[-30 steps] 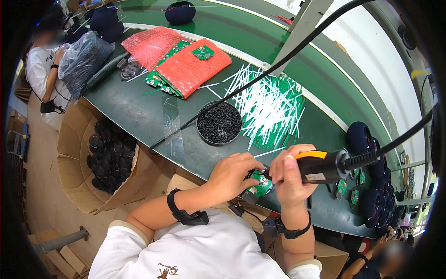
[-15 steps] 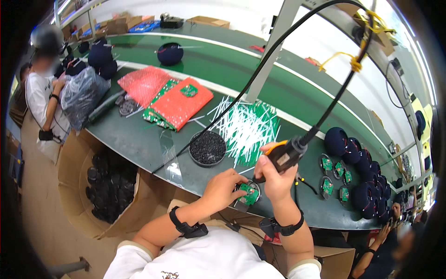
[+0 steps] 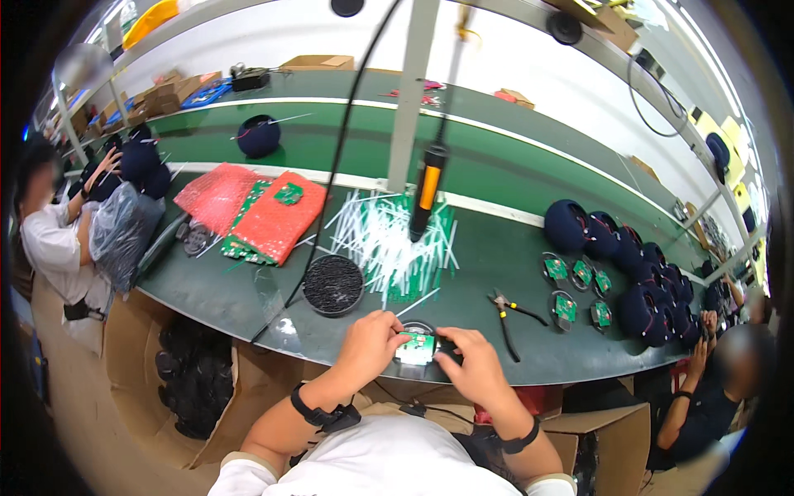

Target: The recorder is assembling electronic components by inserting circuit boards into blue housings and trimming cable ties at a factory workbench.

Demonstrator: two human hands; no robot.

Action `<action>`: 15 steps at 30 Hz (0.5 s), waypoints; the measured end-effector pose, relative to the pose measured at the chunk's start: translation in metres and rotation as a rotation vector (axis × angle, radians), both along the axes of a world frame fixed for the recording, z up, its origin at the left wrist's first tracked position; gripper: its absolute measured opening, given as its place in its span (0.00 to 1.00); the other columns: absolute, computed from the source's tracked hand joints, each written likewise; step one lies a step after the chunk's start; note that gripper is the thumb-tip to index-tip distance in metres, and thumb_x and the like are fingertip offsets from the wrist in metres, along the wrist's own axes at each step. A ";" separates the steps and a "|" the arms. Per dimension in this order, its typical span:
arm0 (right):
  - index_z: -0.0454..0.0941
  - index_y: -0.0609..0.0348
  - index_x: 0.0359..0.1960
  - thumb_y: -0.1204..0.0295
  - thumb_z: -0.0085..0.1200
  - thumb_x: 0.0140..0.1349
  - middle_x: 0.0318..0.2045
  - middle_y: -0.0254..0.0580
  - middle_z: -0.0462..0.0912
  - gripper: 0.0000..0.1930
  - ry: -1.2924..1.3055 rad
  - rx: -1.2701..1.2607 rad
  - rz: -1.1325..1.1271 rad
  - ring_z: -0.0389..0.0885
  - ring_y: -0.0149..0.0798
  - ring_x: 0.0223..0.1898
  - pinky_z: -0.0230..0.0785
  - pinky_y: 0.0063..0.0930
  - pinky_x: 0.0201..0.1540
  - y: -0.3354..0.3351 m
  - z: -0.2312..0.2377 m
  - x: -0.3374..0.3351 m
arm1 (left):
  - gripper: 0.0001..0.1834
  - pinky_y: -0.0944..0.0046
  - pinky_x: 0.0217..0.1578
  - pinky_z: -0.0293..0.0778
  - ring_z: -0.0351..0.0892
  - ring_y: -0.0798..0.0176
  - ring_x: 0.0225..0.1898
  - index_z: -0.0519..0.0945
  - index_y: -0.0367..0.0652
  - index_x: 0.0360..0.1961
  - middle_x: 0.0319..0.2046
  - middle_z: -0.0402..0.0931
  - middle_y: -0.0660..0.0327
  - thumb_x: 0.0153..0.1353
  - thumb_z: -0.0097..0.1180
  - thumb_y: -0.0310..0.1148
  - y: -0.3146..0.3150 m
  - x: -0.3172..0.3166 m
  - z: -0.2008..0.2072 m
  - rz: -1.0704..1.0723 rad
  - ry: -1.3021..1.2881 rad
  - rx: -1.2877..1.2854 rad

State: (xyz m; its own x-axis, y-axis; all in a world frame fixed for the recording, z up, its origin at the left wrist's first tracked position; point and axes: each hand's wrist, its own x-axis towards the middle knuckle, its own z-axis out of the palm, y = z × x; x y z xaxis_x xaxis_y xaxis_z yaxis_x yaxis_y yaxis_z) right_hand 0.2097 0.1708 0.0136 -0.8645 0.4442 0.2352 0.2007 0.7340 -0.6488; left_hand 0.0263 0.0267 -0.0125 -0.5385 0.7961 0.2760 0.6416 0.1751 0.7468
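Observation:
A green circuit board (image 3: 416, 349) lies on a round dark plastic part at the bench's front edge. My left hand (image 3: 370, 341) is closed, with thumb and fingertips at the board's left edge. On the opposite side, my right hand (image 3: 475, 364) has its fingers curled round the right rim of the same piece. Above the bench hangs a black and orange electric screwdriver (image 3: 428, 192) on its cord, out of both hands. A round dish of small black screws (image 3: 332, 285) stands beyond my left hand, beside a heap of white strips (image 3: 389, 240).
Pliers (image 3: 506, 322) lie right of my hands. Several round parts with green boards (image 3: 566, 307) sit before dark blue rounded shells (image 3: 641, 310). Red bubble wrap (image 3: 285, 217) lies at left. A carton of black parts (image 3: 124, 347) stands below. Co-workers are at both sides.
My right hand has let go of the electric screwdriver, which now hangs farther back, and has come down to the board's right side. The view has shifted, uncovering the pliers.

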 end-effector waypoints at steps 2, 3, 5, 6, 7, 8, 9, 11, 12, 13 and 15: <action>0.82 0.59 0.58 0.73 0.68 0.60 0.55 0.52 0.84 0.22 0.095 -0.065 -0.033 0.85 0.48 0.51 0.81 0.35 0.52 -0.006 -0.008 0.010 | 0.08 0.63 0.30 0.76 0.80 0.66 0.26 0.84 0.36 0.36 0.27 0.80 0.59 0.59 0.71 0.27 0.001 0.002 -0.002 -0.049 -0.105 0.024; 0.80 0.61 0.58 0.76 0.66 0.63 0.52 0.50 0.85 0.21 0.123 -0.130 -0.061 0.86 0.42 0.49 0.81 0.33 0.50 -0.008 -0.010 0.012 | 0.07 0.65 0.30 0.76 0.80 0.69 0.26 0.83 0.35 0.35 0.28 0.80 0.60 0.60 0.70 0.26 0.002 0.002 -0.002 -0.079 -0.211 0.073; 0.77 0.62 0.58 0.79 0.64 0.66 0.48 0.47 0.85 0.19 0.109 -0.596 -0.110 0.86 0.35 0.47 0.82 0.30 0.47 -0.010 -0.012 0.015 | 0.06 0.69 0.28 0.76 0.79 0.73 0.28 0.82 0.35 0.34 0.29 0.80 0.63 0.63 0.69 0.25 0.007 0.007 -0.003 -0.077 -0.560 0.006; 0.76 0.62 0.57 0.80 0.63 0.67 0.47 0.46 0.85 0.18 0.122 -0.621 -0.096 0.86 0.33 0.46 0.82 0.28 0.46 -0.009 -0.012 0.018 | 0.06 0.72 0.28 0.76 0.79 0.74 0.28 0.82 0.35 0.35 0.29 0.80 0.64 0.65 0.68 0.24 0.007 0.008 -0.004 -0.098 -0.437 0.047; 0.75 0.62 0.57 0.82 0.61 0.68 0.46 0.45 0.85 0.17 0.087 -0.673 -0.097 0.86 0.32 0.45 0.82 0.26 0.44 -0.007 -0.012 0.019 | 0.05 0.72 0.28 0.75 0.79 0.74 0.27 0.82 0.35 0.35 0.28 0.80 0.64 0.64 0.67 0.23 0.008 0.009 -0.005 -0.100 -0.398 0.065; 0.75 0.63 0.57 0.82 0.62 0.68 0.46 0.44 0.85 0.17 0.135 -0.758 -0.084 0.85 0.32 0.46 0.82 0.27 0.44 -0.006 -0.012 0.022 | 0.05 0.71 0.28 0.75 0.78 0.73 0.26 0.82 0.34 0.35 0.27 0.79 0.63 0.64 0.67 0.23 0.009 0.011 -0.006 -0.091 -0.467 0.093; 0.75 0.64 0.57 0.83 0.61 0.68 0.46 0.44 0.85 0.17 0.157 -0.823 -0.084 0.85 0.32 0.47 0.82 0.27 0.44 -0.004 -0.013 0.023 | 0.04 0.71 0.27 0.74 0.78 0.73 0.25 0.83 0.34 0.35 0.26 0.78 0.63 0.64 0.66 0.23 0.009 0.013 -0.007 -0.088 -0.552 0.132; 0.75 0.64 0.56 0.84 0.61 0.67 0.46 0.43 0.84 0.17 0.179 -0.867 -0.151 0.85 0.32 0.46 0.83 0.27 0.44 0.002 -0.014 0.030 | 0.03 0.72 0.27 0.74 0.77 0.74 0.25 0.82 0.33 0.37 0.27 0.79 0.64 0.65 0.65 0.22 0.007 0.014 -0.010 -0.034 -0.633 0.155; 0.75 0.64 0.56 0.84 0.61 0.67 0.46 0.43 0.84 0.17 0.190 -0.860 -0.169 0.85 0.32 0.46 0.83 0.27 0.44 0.007 -0.015 0.035 | 0.03 0.73 0.27 0.74 0.77 0.74 0.25 0.81 0.33 0.38 0.28 0.79 0.64 0.66 0.63 0.21 0.007 0.013 -0.012 -0.015 -0.658 0.172; 0.76 0.63 0.56 0.82 0.62 0.67 0.46 0.44 0.85 0.17 0.297 -0.865 -0.223 0.85 0.32 0.44 0.83 0.27 0.42 0.013 -0.016 0.042 | 0.03 0.73 0.27 0.74 0.77 0.74 0.25 0.81 0.33 0.38 0.28 0.79 0.64 0.66 0.63 0.21 0.005 0.013 -0.013 -0.032 -0.649 0.172; 0.77 0.63 0.55 0.81 0.63 0.67 0.45 0.43 0.84 0.16 0.459 -0.817 -0.334 0.86 0.32 0.40 0.84 0.27 0.39 0.034 -0.017 0.059 | 0.03 0.73 0.27 0.74 0.77 0.75 0.25 0.81 0.34 0.38 0.28 0.79 0.64 0.66 0.63 0.21 0.001 0.013 -0.014 -0.020 -0.563 0.154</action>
